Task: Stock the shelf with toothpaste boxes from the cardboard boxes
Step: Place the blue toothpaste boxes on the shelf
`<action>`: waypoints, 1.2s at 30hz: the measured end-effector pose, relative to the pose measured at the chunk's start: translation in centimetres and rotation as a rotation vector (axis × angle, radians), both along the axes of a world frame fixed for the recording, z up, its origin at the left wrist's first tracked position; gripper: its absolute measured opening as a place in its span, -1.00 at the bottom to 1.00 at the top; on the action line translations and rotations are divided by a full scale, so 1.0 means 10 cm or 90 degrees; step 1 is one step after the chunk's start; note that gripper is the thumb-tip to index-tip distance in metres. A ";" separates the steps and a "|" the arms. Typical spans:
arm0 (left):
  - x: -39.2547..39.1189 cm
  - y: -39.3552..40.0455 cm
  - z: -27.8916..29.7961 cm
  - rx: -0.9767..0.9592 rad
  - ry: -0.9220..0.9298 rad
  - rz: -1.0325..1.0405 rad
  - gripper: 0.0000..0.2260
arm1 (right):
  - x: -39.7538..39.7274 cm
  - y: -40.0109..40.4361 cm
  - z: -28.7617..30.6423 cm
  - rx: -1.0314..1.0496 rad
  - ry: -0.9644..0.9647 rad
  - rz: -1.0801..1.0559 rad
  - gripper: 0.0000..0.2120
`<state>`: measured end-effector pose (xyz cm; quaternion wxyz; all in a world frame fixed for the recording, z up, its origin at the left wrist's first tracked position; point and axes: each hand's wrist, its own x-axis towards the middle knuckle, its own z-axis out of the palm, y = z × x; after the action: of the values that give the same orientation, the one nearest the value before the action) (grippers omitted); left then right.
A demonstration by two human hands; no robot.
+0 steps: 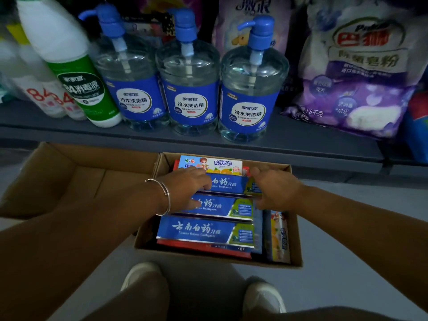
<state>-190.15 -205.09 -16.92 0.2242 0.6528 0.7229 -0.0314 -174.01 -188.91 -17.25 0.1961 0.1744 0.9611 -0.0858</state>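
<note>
Nearest the camera, two pale shoes [141,278] stood on the grey floor [347,262], just short of the near wall of an open cardboard box [217,259]. Inside it lay blue toothpaste boxes [203,230] flat in a row, a red box [203,247] edging out beneath the nearest, and an orange-printed box [280,237] standing on edge along the right wall. The left hand [185,181], a silver bangle [164,195] on its wrist, rested with fingers spread over the left ends of the middle and far blue boxes; the right hand [275,188] curled round their right ends, grasping them. A children's toothpaste box [210,164] lay against the far wall. Left of this stood a larger cardboard box [69,179], touching it. Beyond, the grey shelf [301,144] edge overhung the boxes' far rim, carrying three pump bottles of dish liquid [190,89], a leaning green-labelled disinfectant bottle [76,72] and a purple bag of soap powder [361,72], which filled the front edge.
</note>
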 end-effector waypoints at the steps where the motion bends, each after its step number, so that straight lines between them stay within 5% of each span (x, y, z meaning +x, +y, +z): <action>1: 0.03 -0.01 0.01 -0.007 0.007 0.004 -0.64 | 0.02 -0.01 -0.01 0.010 0.002 0.003 -0.35; 5: 0.11 -0.09 0.07 -0.027 0.067 0.002 -0.59 | 0.05 0.05 0.01 0.031 0.005 0.008 -0.52; 12: 0.10 -0.20 0.02 -0.021 0.104 -0.007 -0.55 | 0.31 0.29 0.22 0.041 -0.056 -0.066 -0.53; 20: 0.16 -0.06 0.02 -0.125 0.164 -0.044 -0.48 | 0.38 0.29 0.31 0.047 -0.027 -0.080 -0.58; 36: -0.02 0.07 0.31 -0.079 0.171 -0.026 -0.46 | 0.56 0.42 0.61 -0.007 0.068 -0.106 -0.69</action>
<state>-190.31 -204.43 -13.81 0.1647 0.6423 0.7296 -0.1674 -168.41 -184.69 -11.18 0.1378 0.2478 0.9519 -0.1165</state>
